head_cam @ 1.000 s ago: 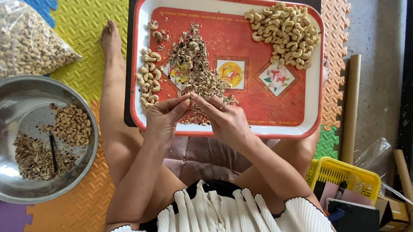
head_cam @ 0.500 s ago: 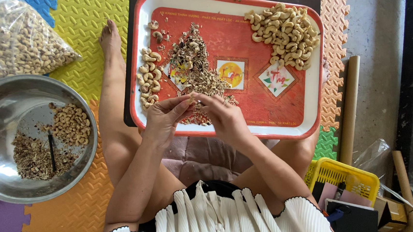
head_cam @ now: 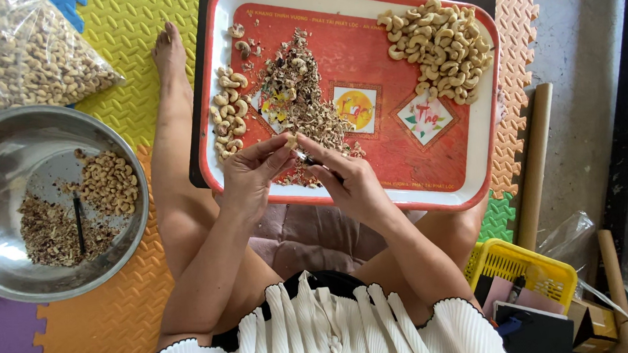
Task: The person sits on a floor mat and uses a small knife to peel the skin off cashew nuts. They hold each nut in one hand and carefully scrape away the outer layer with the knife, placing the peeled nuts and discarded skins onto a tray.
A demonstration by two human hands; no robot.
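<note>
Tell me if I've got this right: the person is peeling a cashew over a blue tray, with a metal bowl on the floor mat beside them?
Not quite: the head view shows the tray is red with a white rim, not blue. Both hands, left hand and right hand, do work a cashew over it, with the metal bowl alongside.

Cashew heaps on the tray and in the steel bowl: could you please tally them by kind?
Peeled cashew heaps on the tray: 2
Skin scrap heap on the tray: 1
Cashew heap in the steel bowl: 1
Scrap heap in the bowl: 1
Total: 5
</note>
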